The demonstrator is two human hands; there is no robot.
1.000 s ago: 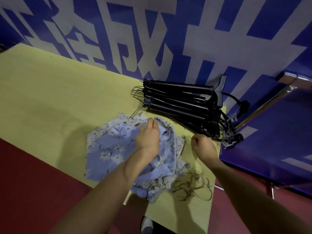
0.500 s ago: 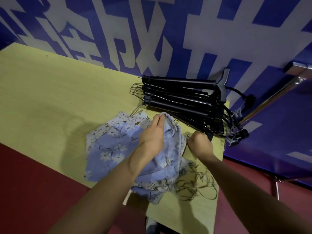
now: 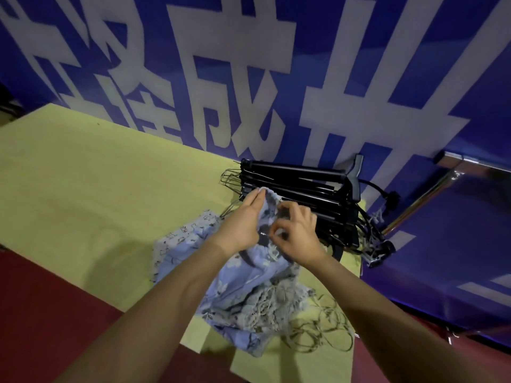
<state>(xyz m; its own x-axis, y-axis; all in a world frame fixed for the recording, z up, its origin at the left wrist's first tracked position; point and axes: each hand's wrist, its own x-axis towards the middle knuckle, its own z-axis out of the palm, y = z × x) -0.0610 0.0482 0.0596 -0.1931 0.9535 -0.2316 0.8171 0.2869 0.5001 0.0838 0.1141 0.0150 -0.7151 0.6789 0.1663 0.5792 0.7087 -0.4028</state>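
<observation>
A light blue floral garment (image 3: 235, 288) with a lace trim lies bunched on the yellow-green table (image 3: 96, 194). My left hand (image 3: 243, 225) holds its upper edge lifted, fingers stretched along the cloth with the thumb under it. My right hand (image 3: 297, 233) pinches the same raised edge from the right side, thumb and forefinger curled together. Both hands meet just in front of a stack of black clothes hangers (image 3: 298, 194).
Thin dark straps or cords (image 3: 320, 330) trail over the table's near right corner. Behind the table hangs a blue banner (image 3: 249, 78) with large white characters. A chrome rail (image 3: 423, 203) stands at the right, with metal clips (image 3: 378, 244) below it. Dark red floor (image 3: 41, 313) lies at the left.
My right hand has moved left from the table edge onto the garment and now pinches it. My left hand has raised the garment's edge higher, toward the hangers.
</observation>
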